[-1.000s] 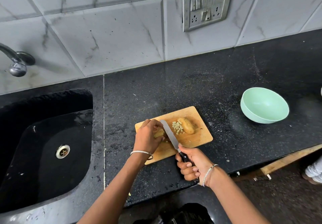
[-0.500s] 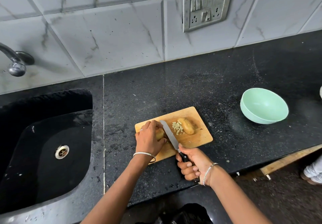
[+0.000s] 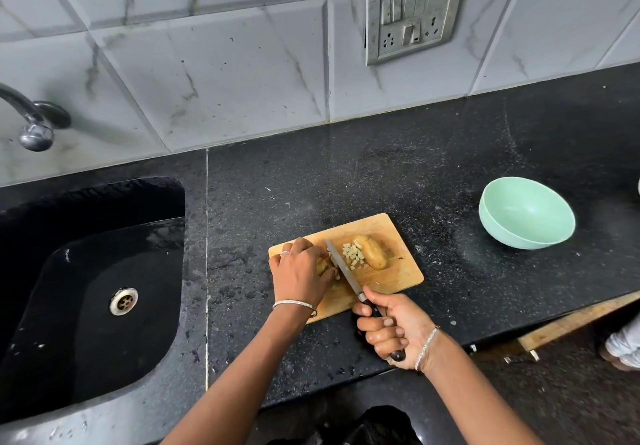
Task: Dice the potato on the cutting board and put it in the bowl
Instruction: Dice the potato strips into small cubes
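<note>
Grips potato piece (image 3: 321, 266) on cutting board (image 3: 398, 275) with left hand (image 3: 301, 271), now curled further over it; clasps knife (image 3: 341, 268) in right hand (image 3: 394, 330) at same cut; leaves dice (image 3: 353, 256) beside uncut half (image 3: 374, 252), none yet in bowl (image 3: 526, 216)

Wall (image 3: 225, 74) clad in grey-veined white tiles, metal switch plate (image 3: 412, 15) set into it, black speckled desk (image 3: 381, 167), black sink (image 3: 86, 254) sunk at left, steel drain (image 3: 123, 301), chrome tap (image 3: 33, 122) mounted above, dark floor (image 3: 571, 396) below.
</note>
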The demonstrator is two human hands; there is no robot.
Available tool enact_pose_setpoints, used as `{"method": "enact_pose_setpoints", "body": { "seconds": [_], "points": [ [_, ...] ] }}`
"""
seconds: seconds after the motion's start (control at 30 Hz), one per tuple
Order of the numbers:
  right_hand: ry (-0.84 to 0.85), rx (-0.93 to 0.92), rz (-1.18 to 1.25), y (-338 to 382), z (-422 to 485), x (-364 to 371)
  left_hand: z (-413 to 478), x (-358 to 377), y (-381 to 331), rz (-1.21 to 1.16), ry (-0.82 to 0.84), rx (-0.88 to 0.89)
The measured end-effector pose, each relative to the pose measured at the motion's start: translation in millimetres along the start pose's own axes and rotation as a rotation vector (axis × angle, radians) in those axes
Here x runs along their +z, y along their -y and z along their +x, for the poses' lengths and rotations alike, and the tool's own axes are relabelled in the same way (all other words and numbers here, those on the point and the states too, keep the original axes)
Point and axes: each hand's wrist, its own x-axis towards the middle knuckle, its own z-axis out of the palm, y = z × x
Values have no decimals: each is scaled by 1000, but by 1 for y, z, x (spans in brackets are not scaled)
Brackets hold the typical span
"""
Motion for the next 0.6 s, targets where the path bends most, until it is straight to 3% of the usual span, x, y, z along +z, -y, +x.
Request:
{"method": "enact_pose_setpoints", "body": {
  "seconds": [0.6],
  "points": [
    [-157,-4,-177,2,-18,9,5,-2,-5,-22,-14,-72]
  ]
}}
